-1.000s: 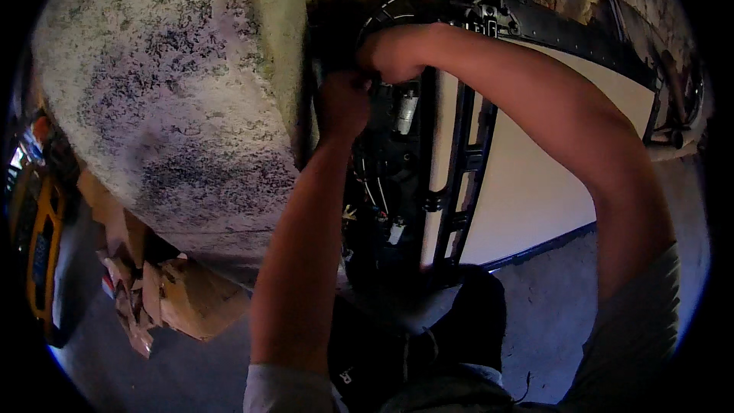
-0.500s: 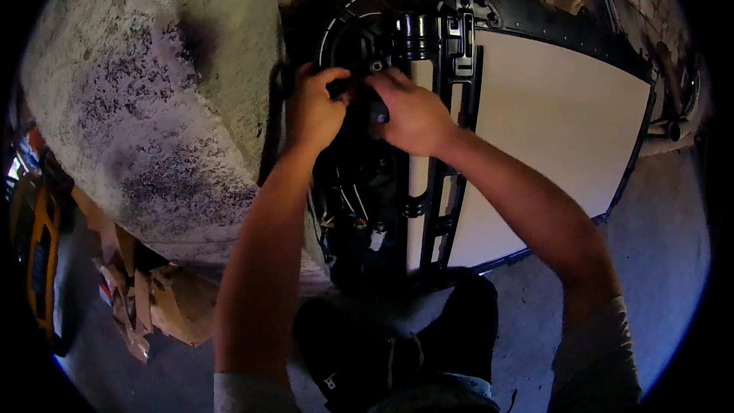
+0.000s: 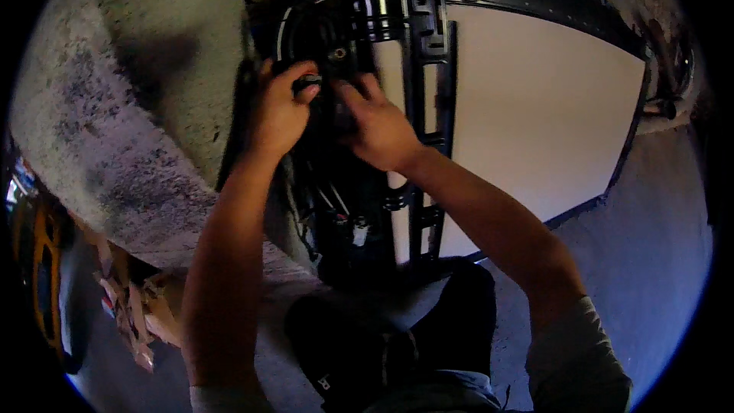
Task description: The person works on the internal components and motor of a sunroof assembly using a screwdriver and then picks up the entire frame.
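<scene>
Both of my hands work at a dark assembly of black parts and wires, beside a black frame [image 3: 417, 95] that edges a large cream panel [image 3: 535, 107]. My left hand [image 3: 283, 115] pinches a small dark piece [image 3: 309, 79] between thumb and forefinger; its exact kind is unclear. My right hand [image 3: 382, 128] reaches over the assembly with curled fingers, and whatever they grip is lost in shadow. Above it sits a small round fitting [image 3: 339, 53], near a glossy black cylinder [image 3: 380, 17]. Lower down, a white connector [image 3: 360, 234] lies among the wires.
A big rough stone block [image 3: 145, 138] rises close on the left. Torn cardboard [image 3: 157, 310] lies on the floor below it, with a yellow-and-black object [image 3: 47, 268] at the far left. My knees [image 3: 459, 298] are just under the assembly. Metal pipes [image 3: 667, 107] stand at the far right.
The whole view has shifted, so the assembly and hands appear farther left. My hands are a little farther apart, and the small dark piece in my left fingers now shows.
</scene>
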`<move>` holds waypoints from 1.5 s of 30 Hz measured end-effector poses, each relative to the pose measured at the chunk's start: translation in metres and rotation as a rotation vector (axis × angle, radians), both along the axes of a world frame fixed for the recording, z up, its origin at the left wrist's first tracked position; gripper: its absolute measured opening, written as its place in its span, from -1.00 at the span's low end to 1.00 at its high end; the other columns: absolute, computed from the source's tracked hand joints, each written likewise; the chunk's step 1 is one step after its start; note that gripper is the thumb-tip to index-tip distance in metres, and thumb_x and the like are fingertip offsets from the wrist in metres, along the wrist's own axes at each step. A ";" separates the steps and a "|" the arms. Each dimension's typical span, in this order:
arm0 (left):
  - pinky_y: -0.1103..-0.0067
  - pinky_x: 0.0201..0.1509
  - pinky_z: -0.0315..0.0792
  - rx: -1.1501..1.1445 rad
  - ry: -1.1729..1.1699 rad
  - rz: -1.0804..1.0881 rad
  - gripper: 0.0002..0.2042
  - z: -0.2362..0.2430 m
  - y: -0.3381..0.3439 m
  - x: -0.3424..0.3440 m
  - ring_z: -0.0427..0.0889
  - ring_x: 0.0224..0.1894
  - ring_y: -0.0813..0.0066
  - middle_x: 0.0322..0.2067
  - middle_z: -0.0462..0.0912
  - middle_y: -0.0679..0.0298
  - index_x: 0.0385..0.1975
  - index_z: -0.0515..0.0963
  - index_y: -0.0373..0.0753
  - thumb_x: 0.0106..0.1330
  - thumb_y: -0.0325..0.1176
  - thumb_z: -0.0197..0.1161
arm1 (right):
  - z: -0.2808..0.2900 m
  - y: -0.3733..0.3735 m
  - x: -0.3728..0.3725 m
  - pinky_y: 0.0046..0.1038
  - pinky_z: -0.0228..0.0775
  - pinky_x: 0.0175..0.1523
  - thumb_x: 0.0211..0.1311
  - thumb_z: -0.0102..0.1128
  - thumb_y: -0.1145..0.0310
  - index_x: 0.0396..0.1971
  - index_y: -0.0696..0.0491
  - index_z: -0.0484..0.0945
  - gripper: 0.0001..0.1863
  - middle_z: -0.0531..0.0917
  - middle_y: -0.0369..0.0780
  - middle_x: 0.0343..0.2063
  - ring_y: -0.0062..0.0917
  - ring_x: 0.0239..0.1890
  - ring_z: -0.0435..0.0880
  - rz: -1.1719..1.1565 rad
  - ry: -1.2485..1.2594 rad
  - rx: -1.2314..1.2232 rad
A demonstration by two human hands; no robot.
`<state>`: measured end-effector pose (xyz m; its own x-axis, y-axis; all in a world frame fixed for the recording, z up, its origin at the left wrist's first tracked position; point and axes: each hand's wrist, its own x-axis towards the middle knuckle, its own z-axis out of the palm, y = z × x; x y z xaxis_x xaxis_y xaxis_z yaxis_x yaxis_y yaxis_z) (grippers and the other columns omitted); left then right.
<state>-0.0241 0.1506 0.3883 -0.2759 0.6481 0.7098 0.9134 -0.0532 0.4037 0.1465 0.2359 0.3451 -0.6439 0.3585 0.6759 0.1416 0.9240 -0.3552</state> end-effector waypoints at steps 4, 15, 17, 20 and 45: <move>0.30 0.35 0.23 -0.019 0.034 -0.052 -0.49 0.005 -0.010 0.006 0.36 0.22 0.04 0.06 0.48 0.14 0.02 0.54 -0.13 -0.01 -0.49 0.49 | 0.011 -0.020 0.009 -0.18 0.46 0.15 -0.27 0.60 0.34 0.36 0.05 0.12 0.11 0.27 0.02 0.20 0.02 0.14 0.47 -0.029 -0.047 -0.024; 0.31 0.25 0.35 -0.075 0.017 -0.118 -0.35 0.013 -0.012 0.007 0.42 0.17 0.02 0.06 0.41 0.09 0.06 0.49 -0.09 -0.15 -0.57 0.52 | 0.005 -0.029 0.003 -0.13 0.48 0.12 -0.27 0.60 0.31 0.38 0.02 0.11 0.12 0.24 0.01 0.27 0.05 0.12 0.50 -0.108 0.050 -0.093; 0.30 0.26 0.34 -0.093 0.012 -0.118 -0.34 0.014 -0.016 0.006 0.42 0.17 0.02 0.06 0.41 0.09 0.08 0.48 -0.08 -0.14 -0.55 0.52 | 0.005 -0.032 0.006 -0.12 0.48 0.13 -0.23 0.58 0.31 0.39 -0.01 0.10 0.11 0.24 0.00 0.28 0.04 0.13 0.49 -0.092 0.043 -0.121; 0.28 0.27 0.33 -0.076 0.047 -0.107 -0.31 0.009 -0.020 0.012 0.42 0.17 0.02 0.09 0.41 0.09 0.13 0.46 -0.06 -0.12 -0.53 0.53 | 0.005 -0.031 0.014 -0.14 0.45 0.20 -0.16 0.56 0.31 0.43 -0.09 0.02 0.12 0.10 -0.01 0.38 -0.01 0.21 0.46 -0.042 -0.046 -0.216; 0.31 0.01 0.36 0.165 0.196 -0.182 -0.81 -0.300 -0.075 0.134 0.48 -0.08 0.25 -0.20 0.54 0.15 -0.30 0.55 -0.22 0.19 -0.35 0.42 | -0.482 -0.111 0.270 -0.12 0.55 -0.09 0.04 0.41 0.04 -0.42 0.18 0.68 -0.57 0.72 -0.05 -0.44 -0.22 -0.38 0.73 -0.684 -1.151 -1.260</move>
<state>0.1103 0.0754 0.0882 -0.0132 0.5463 0.8375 0.9424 -0.2732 0.1931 0.4161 0.1250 -0.1368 -0.0792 0.6103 -0.7882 0.9794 -0.0996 -0.1754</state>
